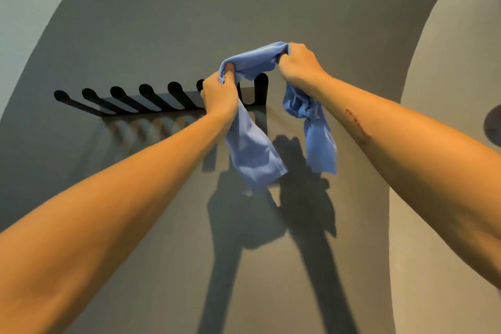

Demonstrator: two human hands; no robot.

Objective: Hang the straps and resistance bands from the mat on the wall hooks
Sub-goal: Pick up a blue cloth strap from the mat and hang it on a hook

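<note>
so, band: you hold a blue band (254, 59) up in front of the wall, stretched between both hands, its middle arching just over the rightmost hook (261, 88).
left hand: your left hand (219, 95) is clamped on the band's left part, fingers curled round the bunched fabric; one loose end hangs down below it.
right hand: your right hand (298, 62) grips the band's right part in a closed fist; the other end, bunched and knotted, hangs under your wrist.
rack: a black hook rack (151, 100) runs left from your hands, its hooks bare.
wall: the grey wall (244, 8) carries dark shadows of your arms and the band.
</note>
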